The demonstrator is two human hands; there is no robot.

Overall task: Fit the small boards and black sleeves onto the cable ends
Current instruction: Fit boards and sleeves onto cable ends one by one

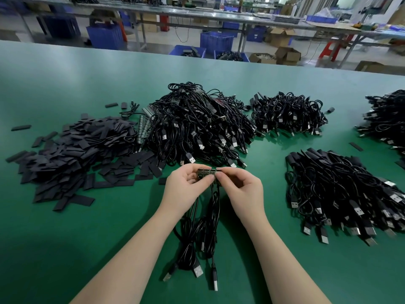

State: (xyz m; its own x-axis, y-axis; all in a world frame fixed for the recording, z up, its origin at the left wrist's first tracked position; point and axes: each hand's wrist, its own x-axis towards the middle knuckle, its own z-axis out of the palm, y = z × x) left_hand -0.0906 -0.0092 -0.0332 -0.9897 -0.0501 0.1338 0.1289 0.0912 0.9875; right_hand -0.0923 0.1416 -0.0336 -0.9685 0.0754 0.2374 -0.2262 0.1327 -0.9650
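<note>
While a short strip of small boards (208,173) is pinched between both hands just above the green table (65,238), its long axis is seen running left to right. Left hand (186,187) grips the left part, right hand (241,189) the right end. Attached cables (208,227) hang toward the near edge. Black sleeves (76,154) are piled far left, nearer the left hand.

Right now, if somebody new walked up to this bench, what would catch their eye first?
Probably the two hands, left hand and right hand, pinching a strip of small boards at centre, cables dangling below. Next, the big cable heap behind them and the pile of black sleeves on the left.
</note>
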